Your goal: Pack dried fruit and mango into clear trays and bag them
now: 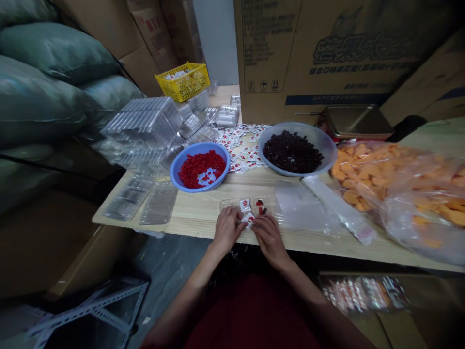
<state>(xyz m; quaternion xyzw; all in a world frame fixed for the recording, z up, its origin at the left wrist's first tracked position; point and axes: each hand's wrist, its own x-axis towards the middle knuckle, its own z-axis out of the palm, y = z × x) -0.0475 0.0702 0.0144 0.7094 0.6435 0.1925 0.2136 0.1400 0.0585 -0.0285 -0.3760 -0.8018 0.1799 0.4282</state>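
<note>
Your left hand (227, 226) and right hand (269, 236) pinch a small white packet (248, 219) between them, over the clear tray (269, 199).

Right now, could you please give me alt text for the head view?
The left hand and right hand touch a small white packet over a clear tray on a wooden table; beyond, bowls hold red pieces and dark pieces.

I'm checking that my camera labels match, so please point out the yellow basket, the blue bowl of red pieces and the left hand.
Yellow plastic basket (176, 90): head view, front wall.
Blue bowl of red pieces (200, 188): head view, near rim.
Left hand (227, 228): head view, back of hand.
</note>
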